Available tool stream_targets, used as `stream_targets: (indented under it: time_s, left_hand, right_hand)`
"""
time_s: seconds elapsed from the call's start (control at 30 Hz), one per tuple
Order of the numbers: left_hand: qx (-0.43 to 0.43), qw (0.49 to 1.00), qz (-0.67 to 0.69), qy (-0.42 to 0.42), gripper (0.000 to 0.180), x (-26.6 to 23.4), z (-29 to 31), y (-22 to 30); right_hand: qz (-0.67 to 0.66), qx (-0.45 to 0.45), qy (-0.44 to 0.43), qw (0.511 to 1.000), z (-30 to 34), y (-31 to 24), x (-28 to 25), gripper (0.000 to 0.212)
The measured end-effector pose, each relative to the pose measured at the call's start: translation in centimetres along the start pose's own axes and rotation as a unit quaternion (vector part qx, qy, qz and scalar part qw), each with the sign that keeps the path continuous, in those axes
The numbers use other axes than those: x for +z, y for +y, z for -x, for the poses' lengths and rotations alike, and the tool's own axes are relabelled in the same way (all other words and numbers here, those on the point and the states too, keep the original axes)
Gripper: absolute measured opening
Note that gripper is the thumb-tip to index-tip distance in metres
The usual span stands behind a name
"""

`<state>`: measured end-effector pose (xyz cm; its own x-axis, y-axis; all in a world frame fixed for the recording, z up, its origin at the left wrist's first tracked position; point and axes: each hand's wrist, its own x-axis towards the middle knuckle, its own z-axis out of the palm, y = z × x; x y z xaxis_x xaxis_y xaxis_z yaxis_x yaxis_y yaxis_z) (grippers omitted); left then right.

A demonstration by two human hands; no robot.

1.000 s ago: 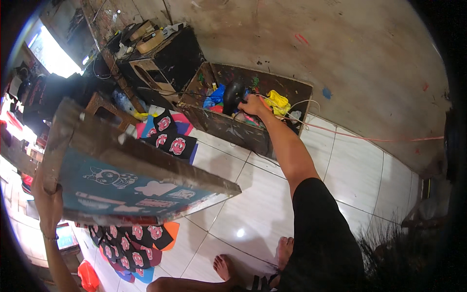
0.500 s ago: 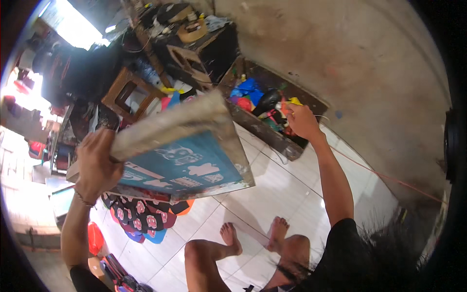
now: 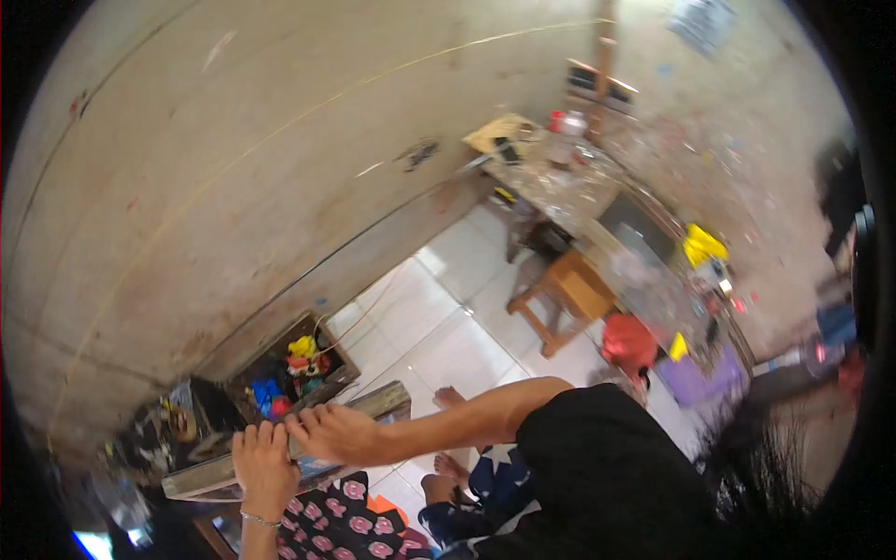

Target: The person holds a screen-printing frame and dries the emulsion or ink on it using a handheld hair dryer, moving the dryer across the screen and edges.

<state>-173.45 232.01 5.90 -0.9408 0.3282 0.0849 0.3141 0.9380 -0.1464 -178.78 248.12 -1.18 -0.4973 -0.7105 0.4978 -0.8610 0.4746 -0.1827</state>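
A wooden screen-printing frame is held up at the lower left, seen nearly edge-on, so its mesh is mostly hidden. My left hand, with a bracelet at the wrist, has its fingers curled over the upper edge. Right beside it, my right hand grips the same edge, its arm reaching across from the right. Black fabric pieces with pink printed figures lie beneath the frame.
Beyond the frame, a wooden box against the wall holds colourful items. A cluttered worktable stands farther right, with a wooden stool, a red plastic bag and a purple bag-like item close to it.
The view has swung toward the right. My right hand has left the wooden box and taken hold of the frame beside my left hand. The frame's blue printed face has turned out of sight.
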Motion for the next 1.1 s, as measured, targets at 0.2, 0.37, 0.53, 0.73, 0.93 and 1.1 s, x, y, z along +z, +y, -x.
stream_targets:
  time_s: [0.2, 0.37, 0.53, 0.73, 0.93, 1.1]
  left_hand:
    - [0.129, 0.99, 0.041, 0.04, 0.045, -7.9, -6.0, 8.9]
    - [0.362, 0.876, 0.171, 0.268, 0.046, -12.4, -7.2, 17.0]
    - [0.176, 0.786, 0.489, 0.335, 0.055, -1.5, -6.6, 18.4]
    - [-0.086, 0.677, 0.726, -0.085, 0.072, 17.6, -17.3, 23.8]
    - [-0.024, 0.546, 0.79, -0.278, 0.054, 11.9, -27.8, 32.4]
    - [-0.057, 0.854, 0.502, -0.127, 0.05, 11.3, -37.0, 39.4]
  right_hand:
    - [0.121, 0.092, -0.02, 0.988, 6.5, 2.6, -14.7, 0.03]
    - [0.169, 0.296, -0.017, 0.94, 15.2, 3.3, -27.8, 0.043]
    - [0.134, 0.439, 0.14, 0.877, 24.3, 1.8, -38.5, 0.071]
    - [0.154, 0.617, 0.323, 0.701, 38.5, -0.7, -45.2, 0.069]
    - [0.025, 0.768, 0.418, 0.485, 55.8, 4.8, -38.3, 0.048]
    - [-0.114, 0.754, 0.487, 0.426, 63.8, 18.3, -27.8, 0.06]
